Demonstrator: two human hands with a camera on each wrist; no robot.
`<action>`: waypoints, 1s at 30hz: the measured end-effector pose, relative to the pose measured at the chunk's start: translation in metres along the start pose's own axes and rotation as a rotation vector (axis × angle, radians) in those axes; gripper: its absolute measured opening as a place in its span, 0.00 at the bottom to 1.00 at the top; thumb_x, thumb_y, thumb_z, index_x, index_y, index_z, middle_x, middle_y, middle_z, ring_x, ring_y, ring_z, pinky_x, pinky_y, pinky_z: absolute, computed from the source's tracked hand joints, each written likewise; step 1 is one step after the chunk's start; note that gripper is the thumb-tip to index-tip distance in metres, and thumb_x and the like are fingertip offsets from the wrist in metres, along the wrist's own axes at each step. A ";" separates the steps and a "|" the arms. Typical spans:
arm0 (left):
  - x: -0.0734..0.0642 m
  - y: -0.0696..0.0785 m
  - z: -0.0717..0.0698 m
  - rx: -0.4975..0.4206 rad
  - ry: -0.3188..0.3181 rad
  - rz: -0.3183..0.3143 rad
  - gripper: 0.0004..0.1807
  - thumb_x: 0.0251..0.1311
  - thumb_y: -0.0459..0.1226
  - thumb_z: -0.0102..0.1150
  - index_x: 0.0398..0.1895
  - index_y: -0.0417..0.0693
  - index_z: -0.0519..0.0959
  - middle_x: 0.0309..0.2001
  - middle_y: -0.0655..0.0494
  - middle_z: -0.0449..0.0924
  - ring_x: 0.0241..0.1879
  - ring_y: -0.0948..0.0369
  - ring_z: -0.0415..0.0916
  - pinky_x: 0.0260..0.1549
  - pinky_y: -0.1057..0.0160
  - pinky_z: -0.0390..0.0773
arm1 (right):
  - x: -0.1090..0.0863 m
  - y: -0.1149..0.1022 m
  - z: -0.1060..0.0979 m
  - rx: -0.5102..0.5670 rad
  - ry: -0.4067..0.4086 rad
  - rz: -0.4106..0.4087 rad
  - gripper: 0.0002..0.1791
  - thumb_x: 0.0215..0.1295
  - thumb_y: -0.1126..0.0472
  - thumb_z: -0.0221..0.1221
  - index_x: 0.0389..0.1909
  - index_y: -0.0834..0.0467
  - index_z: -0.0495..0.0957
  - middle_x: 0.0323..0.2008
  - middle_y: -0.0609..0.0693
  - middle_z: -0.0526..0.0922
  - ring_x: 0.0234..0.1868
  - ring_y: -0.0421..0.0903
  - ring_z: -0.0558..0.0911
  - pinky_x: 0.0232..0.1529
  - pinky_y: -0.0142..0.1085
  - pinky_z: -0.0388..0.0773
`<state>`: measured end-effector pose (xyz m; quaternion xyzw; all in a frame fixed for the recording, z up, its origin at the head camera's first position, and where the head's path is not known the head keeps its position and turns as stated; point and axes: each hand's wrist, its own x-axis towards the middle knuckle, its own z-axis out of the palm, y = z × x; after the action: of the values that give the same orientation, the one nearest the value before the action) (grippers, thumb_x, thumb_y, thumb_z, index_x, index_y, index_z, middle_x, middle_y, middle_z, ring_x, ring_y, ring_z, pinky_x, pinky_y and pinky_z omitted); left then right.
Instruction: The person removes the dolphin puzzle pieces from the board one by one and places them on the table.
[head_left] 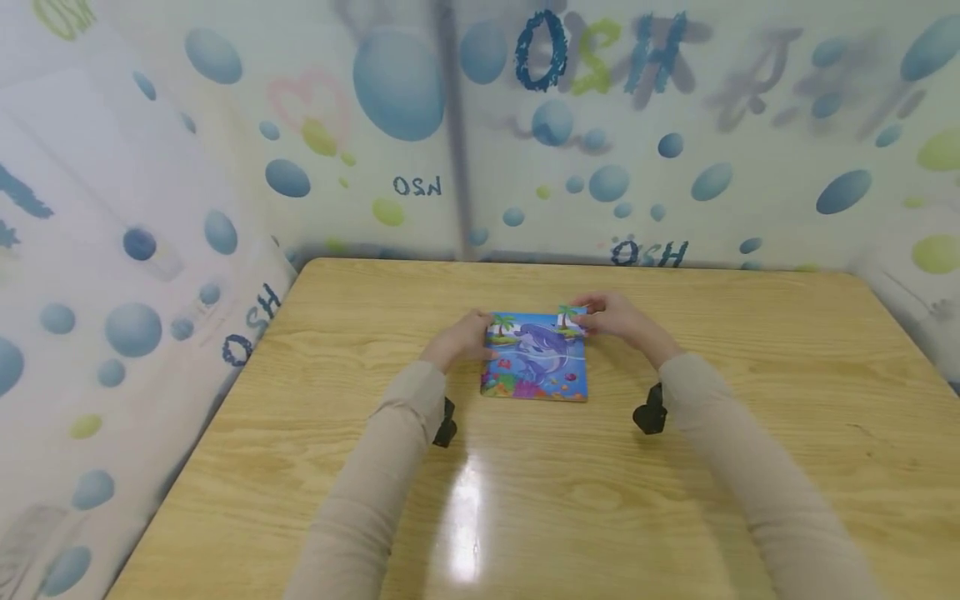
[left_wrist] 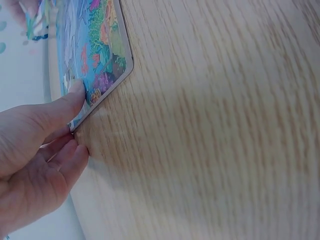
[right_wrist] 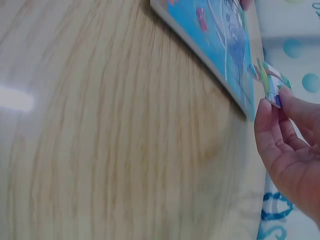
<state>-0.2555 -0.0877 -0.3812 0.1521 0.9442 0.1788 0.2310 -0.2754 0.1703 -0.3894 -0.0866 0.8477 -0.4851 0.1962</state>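
Observation:
A square dolphin jigsaw puzzle (head_left: 525,383) in blue and purple, with coral along its bottom, lies on the wooden table. My left hand (head_left: 461,340) grips its left edge; in the left wrist view the thumb presses on the picture (left_wrist: 100,55) and the fingers are bent at the border. At the puzzle's upper right corner, my right hand (head_left: 618,321) pinches a small puzzle piece (head_left: 567,317) with a palm tree on it. The right wrist view shows this piece (right_wrist: 272,82) raised and tilted over the board, between thumb and fingertips.
The wooden table (head_left: 360,333) meets a wall (head_left: 510,150) printed with blue and green bubbles at its back and left. Black wrist mounts (head_left: 651,412) hang under both sleeves. Light glares off the table (head_left: 467,517) in front of the puzzle.

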 end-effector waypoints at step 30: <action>0.000 0.002 -0.002 -0.027 -0.022 -0.011 0.40 0.59 0.39 0.57 0.70 0.38 0.48 0.71 0.42 0.46 0.71 0.50 0.45 0.70 0.56 0.49 | -0.011 0.017 -0.027 -0.304 0.032 0.143 0.19 0.63 0.64 0.54 0.51 0.72 0.70 0.45 0.64 0.74 0.41 0.49 0.73 0.40 0.32 0.73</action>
<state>-0.2557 -0.0867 -0.3786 0.1459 0.9399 0.1888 0.2442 -0.2761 0.2039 -0.3895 -0.0469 0.9184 -0.3371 0.2015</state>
